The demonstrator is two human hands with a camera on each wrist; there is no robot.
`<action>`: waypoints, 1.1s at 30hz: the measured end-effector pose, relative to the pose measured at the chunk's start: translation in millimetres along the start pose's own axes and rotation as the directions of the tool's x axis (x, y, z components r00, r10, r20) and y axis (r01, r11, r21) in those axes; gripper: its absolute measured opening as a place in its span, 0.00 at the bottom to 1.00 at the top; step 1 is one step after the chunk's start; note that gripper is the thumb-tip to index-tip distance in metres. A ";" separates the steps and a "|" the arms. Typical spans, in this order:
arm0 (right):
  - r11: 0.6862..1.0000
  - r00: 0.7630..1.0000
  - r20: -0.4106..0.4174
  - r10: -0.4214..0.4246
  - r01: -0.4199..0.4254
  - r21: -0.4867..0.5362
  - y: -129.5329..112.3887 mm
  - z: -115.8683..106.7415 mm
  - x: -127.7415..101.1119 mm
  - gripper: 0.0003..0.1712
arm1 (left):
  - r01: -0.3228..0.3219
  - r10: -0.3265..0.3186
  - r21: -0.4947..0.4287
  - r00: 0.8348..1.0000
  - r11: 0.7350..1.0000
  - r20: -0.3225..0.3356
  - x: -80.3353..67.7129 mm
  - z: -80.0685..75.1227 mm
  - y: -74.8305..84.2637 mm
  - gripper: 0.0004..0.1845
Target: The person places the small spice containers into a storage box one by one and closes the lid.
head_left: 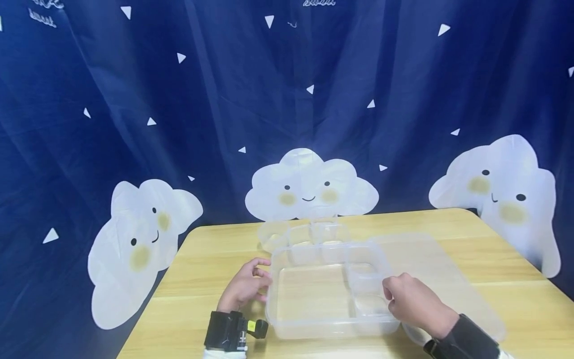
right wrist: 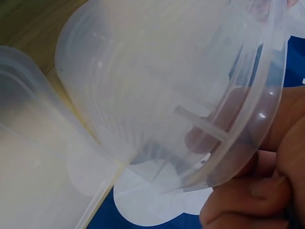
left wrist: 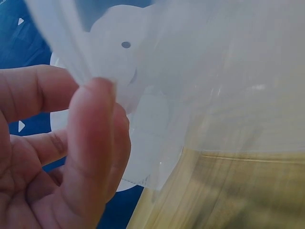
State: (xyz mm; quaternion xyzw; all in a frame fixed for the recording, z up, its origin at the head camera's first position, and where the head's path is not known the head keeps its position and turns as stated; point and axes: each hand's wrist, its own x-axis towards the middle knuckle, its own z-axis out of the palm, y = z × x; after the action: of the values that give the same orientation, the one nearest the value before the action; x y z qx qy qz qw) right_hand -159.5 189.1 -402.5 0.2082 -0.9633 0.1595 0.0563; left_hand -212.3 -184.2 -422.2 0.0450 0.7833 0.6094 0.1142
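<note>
A large clear plastic box (head_left: 314, 326) with rounded corners stands on the table in the head view. Smaller clear compartments or inner boxes (head_left: 364, 269) line its right side; which they are, I cannot tell. At the box's left edge, my left hand (head_left: 247, 285) pinches the rim between thumb and fingers. The thumb (left wrist: 93, 138) shows in front of the plastic in the left wrist view. My right hand (head_left: 414, 301) grips the right edge. In the right wrist view, a fingertip shows through the box wall (right wrist: 209, 157) there.
A flat translucent sheet or lid (head_left: 448, 284) lies right of the box, partly under my right forearm. Several small clear containers (head_left: 272, 235) stand behind the box. The wooden table (head_left: 179, 279) ends at a blue curtain (head_left: 233, 99) printed with clouds.
</note>
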 end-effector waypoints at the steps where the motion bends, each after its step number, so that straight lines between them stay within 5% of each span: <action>1: 1.000 1.000 0.001 0.000 0.000 0.006 0.2 0.2 0.1 0.15 | -0.001 0.001 0.000 1.000 1.000 0.000 -0.2 -0.1 -0.2 0.28; 10: 0.989 1.000 -0.007 -0.022 0.022 0.144 7.6 -2.9 1.2 0.13 | -0.002 0.002 -0.012 1.000 1.000 0.000 -0.1 -2.3 -2.1 0.27; 24: 0.953 0.976 -0.179 0.120 -0.063 0.295 21.6 -7.0 7.4 0.07 | -0.007 0.007 -0.025 1.000 1.000 0.004 -2.2 -1.7 -3.1 0.29; 28: 0.924 0.965 -0.181 0.188 -0.112 0.365 28.2 -7.4 8.7 0.02 | -0.005 0.006 -0.025 1.000 1.000 0.009 -2.8 -0.9 -2.3 0.29; 33: 0.828 0.952 -0.105 0.287 -0.191 0.528 35.9 -8.5 9.6 0.04 | -0.008 0.008 -0.020 1.000 1.000 0.005 -1.9 0.2 -1.5 0.29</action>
State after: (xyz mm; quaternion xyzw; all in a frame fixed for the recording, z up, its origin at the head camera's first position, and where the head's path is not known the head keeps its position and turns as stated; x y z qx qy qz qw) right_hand -182.9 219.2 -403.0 0.0777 -0.8956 0.4332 0.0650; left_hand -210.4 -184.7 -423.4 0.0483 0.7766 0.6177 0.1141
